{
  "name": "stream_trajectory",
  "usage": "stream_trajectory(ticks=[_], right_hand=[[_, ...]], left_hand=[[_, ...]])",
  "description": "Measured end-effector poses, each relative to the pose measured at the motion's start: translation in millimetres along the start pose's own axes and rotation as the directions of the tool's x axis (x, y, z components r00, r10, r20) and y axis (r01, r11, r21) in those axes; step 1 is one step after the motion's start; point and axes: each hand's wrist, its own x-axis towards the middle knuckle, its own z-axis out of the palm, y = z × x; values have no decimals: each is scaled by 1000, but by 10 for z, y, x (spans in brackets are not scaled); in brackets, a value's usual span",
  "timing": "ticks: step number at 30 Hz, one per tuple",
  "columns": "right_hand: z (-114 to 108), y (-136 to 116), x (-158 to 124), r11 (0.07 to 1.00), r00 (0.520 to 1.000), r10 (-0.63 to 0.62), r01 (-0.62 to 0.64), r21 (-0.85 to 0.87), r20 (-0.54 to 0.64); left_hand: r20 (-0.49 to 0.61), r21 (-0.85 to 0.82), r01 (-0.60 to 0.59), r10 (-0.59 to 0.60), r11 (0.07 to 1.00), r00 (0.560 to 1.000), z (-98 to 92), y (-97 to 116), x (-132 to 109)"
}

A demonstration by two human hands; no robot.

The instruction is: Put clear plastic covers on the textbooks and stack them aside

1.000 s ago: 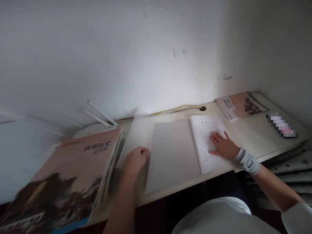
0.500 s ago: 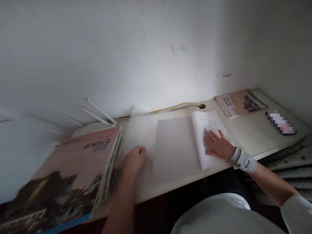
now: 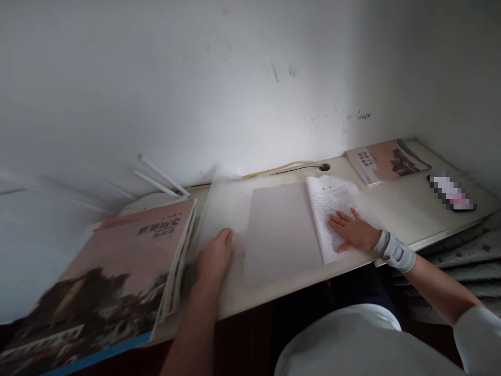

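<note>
A book lies open on the white desk, with a plain greyish leaf [image 3: 284,235] on its left and a printed page [image 3: 326,209] on its right. My right hand [image 3: 354,230] rests flat on the printed page, fingers spread, a white band round the wrist. To the left of the grey leaf, a clear plastic sheet [image 3: 229,201] shows faintly, its far left corner lifted against the wall. My left hand [image 3: 217,256] is closed on this sheet near its left side. The fingertips are partly hidden and slightly blurred.
A stack of books topped by a pink history book [image 3: 129,250] stands at left, beside a white device with antennas [image 3: 162,183]. Behind runs a yellow cable [image 3: 282,169] to a desk hole [image 3: 324,167]. Another pink book [image 3: 387,162] and a phone [image 3: 452,193] lie at right.
My left hand has turned slightly and still holds the plastic sheet. My right hand stays on the printed page. The whole view has shifted a little.
</note>
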Motion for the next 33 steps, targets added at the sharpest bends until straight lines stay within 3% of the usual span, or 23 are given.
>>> stream_trajectory(ticks=[3, 4, 6, 8, 10, 13, 17, 19, 22, 24, 27, 29, 33], right_hand=[[-56, 124, -86, 988, 976, 155, -151, 38, -151], [-70, 225, -126, 965, 941, 261, -251, 70, -214], [-89, 484, -206, 877, 828, 480, -450, 168, -288], [-92, 740, -266, 783, 744, 618, -551, 289, -254], [-83, 904, -287, 657, 698, 702, -555, 510, -144], [-67, 921, -240, 432, 708, 706, -451, 781, 18], [-136, 760, -141, 225, 829, 546, -281, 933, 118], [-234, 716, -118, 125, 865, 496, -155, 980, 73], [-386, 690, -80, 193, 824, 558, -10, 981, -102], [-421, 624, -3, 317, 814, 560, -39, 947, -154], [-343, 379, 222, 487, 883, 448, -112, 866, -138], [-254, 161, 421, 550, 928, 347, -82, 831, -138], [-156, -183, 803, 626, 937, 272, 2, 780, -221]], left_hand=[[-58, 106, -8, 15, 994, 998, -11, 22, -25], [-58, 121, -3, 10, 993, 998, -18, 34, -30], [-54, 129, 7, 0, 992, 999, -33, 63, -36], [-53, 117, -10, 16, 993, 998, -41, 98, -35], [-56, 86, -54, 59, 995, 997, -39, 127, -30], [-39, 23, -101, 102, 995, 994, -23, 131, -14], [1, -122, -71, 72, 990, 997, -10, 46, 8], [31, -217, -26, 34, 976, 999, -4, -6, 12], [65, -339, 21, 1, 941, 998, 12, -49, 5], [66, -393, 26, 1, 919, 998, 28, -48, -1], [64, -439, 25, 3, 898, 998, 47, -28, -2], [81, -473, 38, 0, 880, 997, 49, -17, 0], [119, -521, 74, -13, 850, 993, 20, 4, -29]])
